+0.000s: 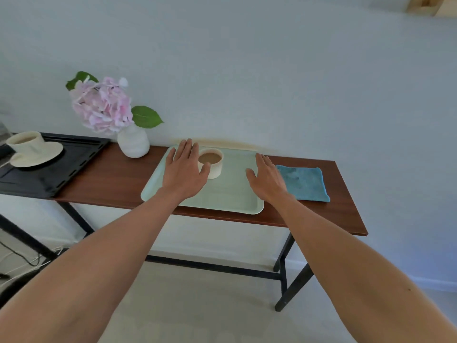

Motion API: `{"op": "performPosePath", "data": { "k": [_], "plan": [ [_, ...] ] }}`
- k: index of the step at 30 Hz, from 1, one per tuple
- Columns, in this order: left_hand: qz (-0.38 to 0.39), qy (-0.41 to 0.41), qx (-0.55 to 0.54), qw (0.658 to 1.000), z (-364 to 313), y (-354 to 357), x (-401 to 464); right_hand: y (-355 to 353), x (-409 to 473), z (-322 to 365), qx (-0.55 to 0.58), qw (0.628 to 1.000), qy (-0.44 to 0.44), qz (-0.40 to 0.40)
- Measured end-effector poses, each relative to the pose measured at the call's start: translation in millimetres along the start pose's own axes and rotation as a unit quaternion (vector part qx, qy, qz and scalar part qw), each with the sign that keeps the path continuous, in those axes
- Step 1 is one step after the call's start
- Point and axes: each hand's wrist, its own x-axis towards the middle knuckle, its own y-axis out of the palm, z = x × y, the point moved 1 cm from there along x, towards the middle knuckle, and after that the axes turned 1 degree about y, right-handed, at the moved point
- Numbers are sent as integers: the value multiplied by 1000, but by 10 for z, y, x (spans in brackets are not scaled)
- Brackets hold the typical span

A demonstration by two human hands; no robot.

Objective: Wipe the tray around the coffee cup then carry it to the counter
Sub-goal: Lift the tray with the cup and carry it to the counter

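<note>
Your left hand (184, 169) is spread flat with fingers apart over the left part of the pale green tray (232, 191), its thumb just beside the coffee cup (212, 163); it grips nothing, and whether the palm touches the tray cannot be told. Your right hand (268, 178) is likewise splayed and empty, over the tray's right edge, just beside the blue cloth (305, 181). The tray is a smooth rectangle with rounded corners and a low raised rim, lying on the narrow table (111, 179), whose top is dark reddish wood grain on thin black metal legs. The cup is a squat cream cylinder with a matte surface, filled with light brown coffee, standing in the far middle of the tray. The cloth is a fuzzy, square microfibre piece lying flat on the wood, to the right of the tray. To the left stands a round white ribbed vase (133, 142) holding a pink hydrangea (102, 106) with green leaves. Further left, a black slotted metal tray (61, 172) bears a cream saucer (47, 154) and a second cup (26, 142)
</note>
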Motion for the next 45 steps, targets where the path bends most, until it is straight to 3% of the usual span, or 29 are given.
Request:
{"op": "performPosePath", "data": {
  "k": [8, 16, 22, 32, 45],
  "plan": [
    [44, -29, -9, 999, 826, 49, -124, 270, -126, 320, -7, 998, 64, -3],
    [99, -21, -64, 993, 1187, 137, -110, 385, -301, 387, -39, 985, 162, -46],
    [132, -111, -125, 977, 1351, 291, -112, 455, -281, 263, -44, 966, 248, -60],
    [74, -206, -142, 966, 1513, 569, 143, 519, -89, 36, -83, 963, 248, -65],
    [38, -142, -86, 985, 1585, 712, 171, 561, -100, -55, -111, 967, 202, -104]
  ]
}}
